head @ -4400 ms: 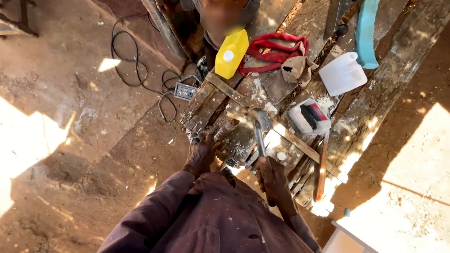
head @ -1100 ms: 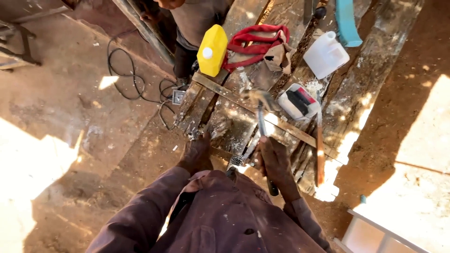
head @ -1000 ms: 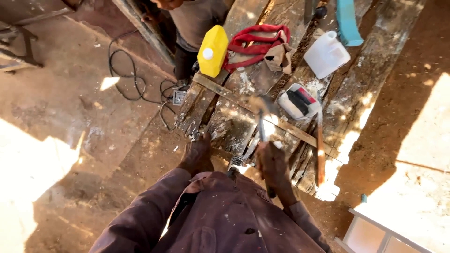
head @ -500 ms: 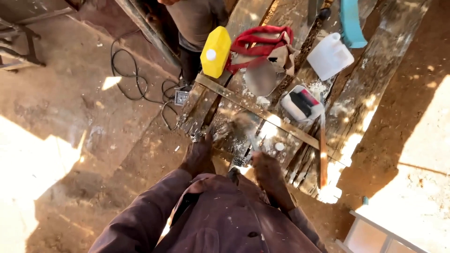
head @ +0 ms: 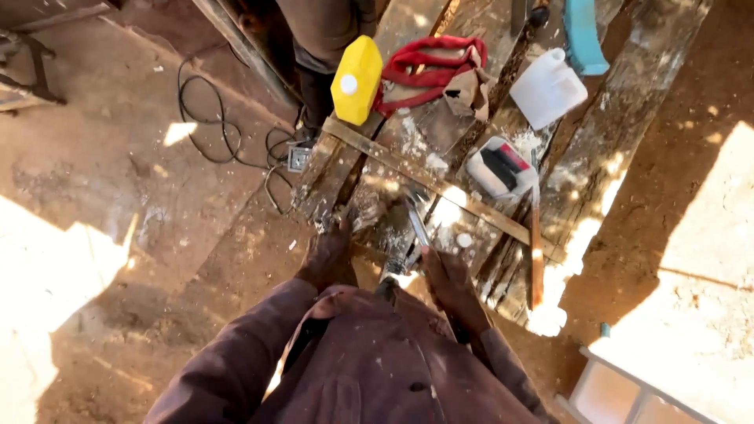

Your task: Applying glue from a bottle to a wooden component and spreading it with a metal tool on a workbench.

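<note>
My right hand [head: 446,276] is closed around the handle of a metal hammer [head: 414,222], whose head points away from me over the dusty planks of a rough wooden workbench [head: 628,102]. My left hand [head: 330,253] rests at the bench's near edge, just left of the hammer. Its fingers are hidden from me, so I cannot tell what they hold. A thin wooden lath [head: 369,145] crosses the bench just beyond both hands. My dark maroon sleeves fill the bottom of the view.
On the bench lie a yellow jerrycan [head: 357,78], a red strap [head: 428,63], a white jerrycan [head: 547,86], a red-and-white box [head: 500,169] and an orange-handled tool [head: 536,251]. Another person [head: 322,31] stands at its far side. A black cable [head: 212,133] runs over the dirt floor.
The hammer has swung between raised and lowered near the lath, my right hand moving with it. My left hand has stayed at the bench edge. The view has shifted slightly.
</note>
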